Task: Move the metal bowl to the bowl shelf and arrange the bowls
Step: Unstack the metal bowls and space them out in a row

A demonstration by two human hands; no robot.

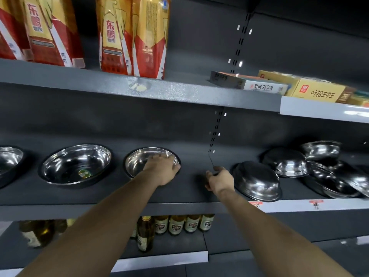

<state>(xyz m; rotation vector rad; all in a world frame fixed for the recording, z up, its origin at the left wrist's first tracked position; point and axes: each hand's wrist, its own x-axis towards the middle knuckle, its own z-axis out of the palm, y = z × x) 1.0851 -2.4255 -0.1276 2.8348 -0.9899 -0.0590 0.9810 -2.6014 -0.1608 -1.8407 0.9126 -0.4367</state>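
Observation:
An upright metal bowl (139, 159) sits on the dark bowl shelf (119, 193), a little left of centre. My left hand (162, 169) lies over its near right rim, and the fingers curl round the edge. My right hand (219, 179) hovers over the shelf with loosely curled fingers and holds nothing. It is just left of an upside-down bowl (257, 181). Two more upright bowls stand to the left: a large one (76, 163) and one cut off by the frame's edge (9, 158).
Several bowls (319, 168) lie upside down or tilted in a loose heap at the shelf's right end. Red and gold cartons (131, 37) and flat boxes (279, 85) sit on the shelf above. Glass bottles (175, 224) stand on the shelf below.

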